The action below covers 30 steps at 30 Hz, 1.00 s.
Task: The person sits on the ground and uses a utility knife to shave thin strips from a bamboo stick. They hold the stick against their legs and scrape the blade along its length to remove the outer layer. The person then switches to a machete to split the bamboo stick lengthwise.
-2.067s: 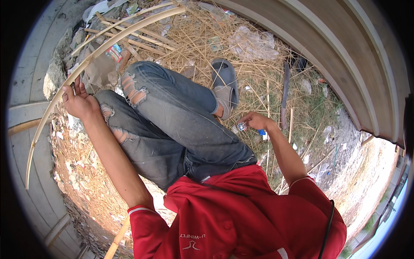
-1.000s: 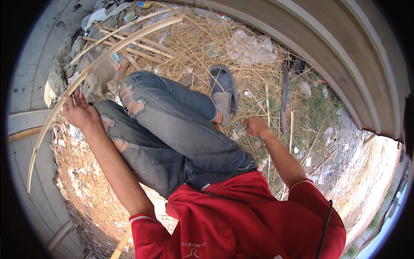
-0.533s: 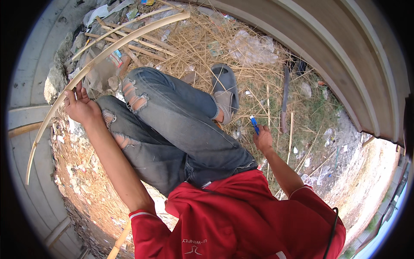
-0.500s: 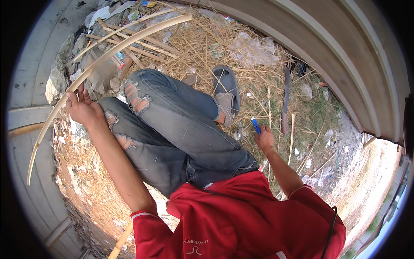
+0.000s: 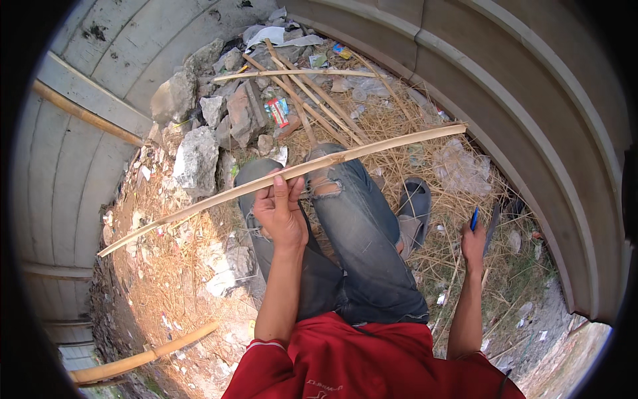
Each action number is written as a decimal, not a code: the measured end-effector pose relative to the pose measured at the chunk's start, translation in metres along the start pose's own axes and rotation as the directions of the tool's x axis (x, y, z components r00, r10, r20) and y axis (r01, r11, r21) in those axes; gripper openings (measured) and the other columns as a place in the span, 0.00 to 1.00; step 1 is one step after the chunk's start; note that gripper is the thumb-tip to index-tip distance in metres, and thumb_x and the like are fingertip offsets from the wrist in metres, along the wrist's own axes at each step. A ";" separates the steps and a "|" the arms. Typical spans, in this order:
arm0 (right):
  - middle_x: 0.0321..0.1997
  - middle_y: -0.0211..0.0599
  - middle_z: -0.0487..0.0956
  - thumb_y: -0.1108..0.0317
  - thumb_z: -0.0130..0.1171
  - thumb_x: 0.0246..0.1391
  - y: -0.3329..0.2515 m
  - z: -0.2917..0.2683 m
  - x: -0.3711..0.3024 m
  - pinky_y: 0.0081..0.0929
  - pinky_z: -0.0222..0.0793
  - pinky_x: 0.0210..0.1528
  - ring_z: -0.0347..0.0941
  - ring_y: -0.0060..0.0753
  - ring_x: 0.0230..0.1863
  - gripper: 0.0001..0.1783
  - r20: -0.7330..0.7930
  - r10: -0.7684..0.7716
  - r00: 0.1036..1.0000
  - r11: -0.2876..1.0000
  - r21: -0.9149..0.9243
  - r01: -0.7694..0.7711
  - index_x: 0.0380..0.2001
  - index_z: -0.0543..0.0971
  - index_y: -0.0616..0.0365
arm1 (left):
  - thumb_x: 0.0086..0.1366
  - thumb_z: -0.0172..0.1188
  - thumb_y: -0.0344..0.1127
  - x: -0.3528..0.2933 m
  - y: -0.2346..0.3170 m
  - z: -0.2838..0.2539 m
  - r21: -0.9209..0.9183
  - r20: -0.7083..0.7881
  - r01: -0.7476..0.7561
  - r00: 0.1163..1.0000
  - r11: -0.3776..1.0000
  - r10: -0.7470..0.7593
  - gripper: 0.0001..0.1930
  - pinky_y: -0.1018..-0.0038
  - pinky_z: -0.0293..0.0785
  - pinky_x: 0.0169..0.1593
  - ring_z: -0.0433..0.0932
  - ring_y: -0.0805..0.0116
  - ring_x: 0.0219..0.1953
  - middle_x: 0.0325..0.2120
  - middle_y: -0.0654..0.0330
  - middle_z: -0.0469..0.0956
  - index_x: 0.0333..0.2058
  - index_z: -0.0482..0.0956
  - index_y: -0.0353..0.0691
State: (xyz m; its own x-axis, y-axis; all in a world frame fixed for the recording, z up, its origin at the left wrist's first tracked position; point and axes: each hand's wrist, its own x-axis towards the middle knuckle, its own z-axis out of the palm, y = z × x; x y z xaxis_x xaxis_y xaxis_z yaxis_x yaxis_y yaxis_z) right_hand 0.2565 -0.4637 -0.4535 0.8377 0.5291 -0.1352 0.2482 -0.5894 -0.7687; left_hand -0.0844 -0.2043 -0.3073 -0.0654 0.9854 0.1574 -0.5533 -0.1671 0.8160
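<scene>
Reference: grey sandal. Left hand, left of the sandal, thumb and fingers clamped on a pale bamboo strip; strip slants across the view and passes beyond the sandal's toe end, apart from it. Right hand, right of the sandal, fingers closed around a slim blue object (lower part hidden in the grip). Crumpled clear plastic beyond and right of the sandal.

Strip: across over both knees, in the left hand
Sandal: just right of the knees, on straw
Rocks: up left, past the strip
Sticks: kinda right of those rocks
</scene>
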 end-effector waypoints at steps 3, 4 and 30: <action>0.25 0.28 0.76 0.67 0.64 0.59 -0.100 0.010 0.004 0.22 0.63 0.24 0.62 0.16 0.20 0.08 0.067 -0.082 0.994 0.708 0.706 0.010 0.32 0.75 0.57 | 0.76 0.58 0.31 -0.035 -0.006 0.002 -0.058 -0.065 0.080 0.994 0.995 -0.084 0.12 0.72 0.87 0.53 0.85 0.63 0.48 0.48 0.49 0.82 0.51 0.76 0.28; 0.28 0.33 0.78 0.64 0.62 0.64 -0.145 0.015 -0.004 0.23 0.66 0.24 0.59 0.14 0.17 0.09 0.079 -0.093 0.993 0.669 0.743 0.004 0.34 0.75 0.57 | 0.76 0.58 0.31 -0.042 -0.005 0.002 -0.068 -0.070 0.094 0.993 0.993 -0.098 0.12 0.72 0.87 0.53 0.85 0.63 0.48 0.48 0.49 0.82 0.51 0.76 0.28; 0.30 0.29 0.81 0.59 0.70 0.62 -0.304 0.058 -0.042 0.19 0.66 0.27 0.71 0.17 0.24 0.18 0.417 -0.553 0.721 0.584 0.811 -0.021 0.45 0.80 0.61 | 0.79 0.51 0.39 -0.057 0.057 0.013 0.681 0.606 -0.278 0.733 0.677 -0.309 0.22 0.75 0.77 0.36 0.82 0.70 0.30 0.37 0.54 0.84 0.65 0.70 0.36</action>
State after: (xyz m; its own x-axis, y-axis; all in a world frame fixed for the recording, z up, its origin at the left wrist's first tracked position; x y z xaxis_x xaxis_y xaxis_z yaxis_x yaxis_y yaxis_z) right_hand 0.1180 -0.2716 -0.2504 0.2642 0.9621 0.0672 -0.2670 0.1399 -0.9535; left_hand -0.1016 -0.2704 -0.2626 0.6262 0.7534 0.2006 0.2096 -0.4105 0.8874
